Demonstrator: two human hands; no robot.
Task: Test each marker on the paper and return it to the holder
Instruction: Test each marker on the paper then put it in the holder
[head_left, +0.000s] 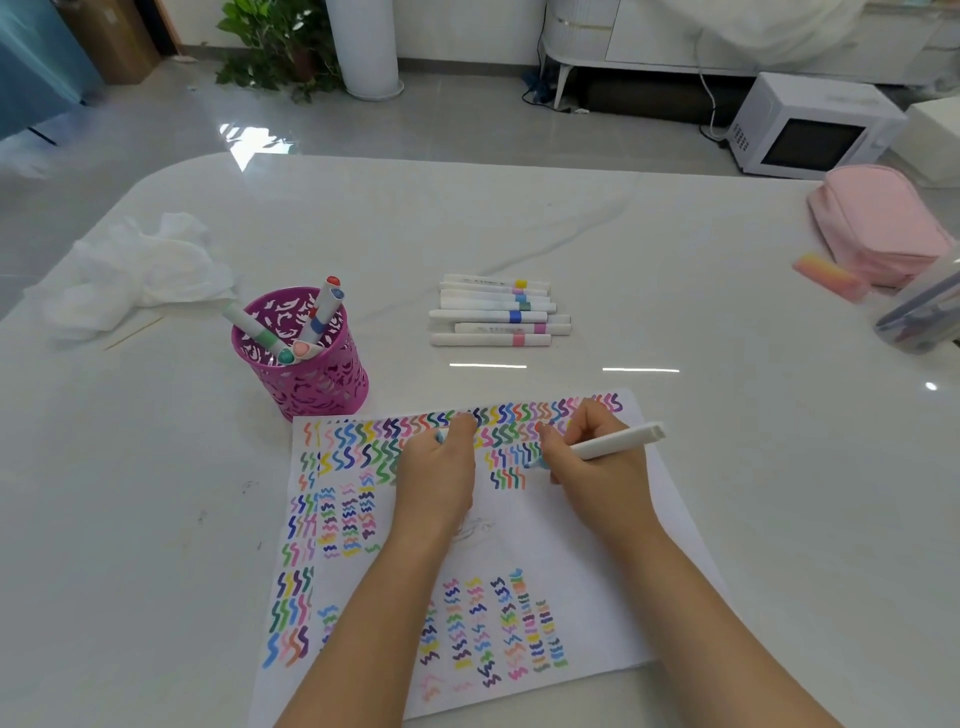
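A white sheet of paper (561, 540) covered in coloured squiggles lies on the white table in front of me. My right hand (592, 467) grips a white marker (618, 444), its light-blue tip down on the paper. My left hand (436, 467) rests curled on the paper and holds a small cap (440, 435), of which only a bit shows. A magenta cut-out holder (306, 364) with several markers stands just beyond the paper's far left corner. A pile of several white markers (496, 312) lies farther back, in the middle.
Crumpled white tissue (140, 270) and a thin wooden stick (132, 332) lie at the left. A pink pouch (878, 223), a pink-orange eraser (831, 278) and a clear container (919, 312) sit at the right edge. A white microwave (810, 124) stands on the floor beyond.
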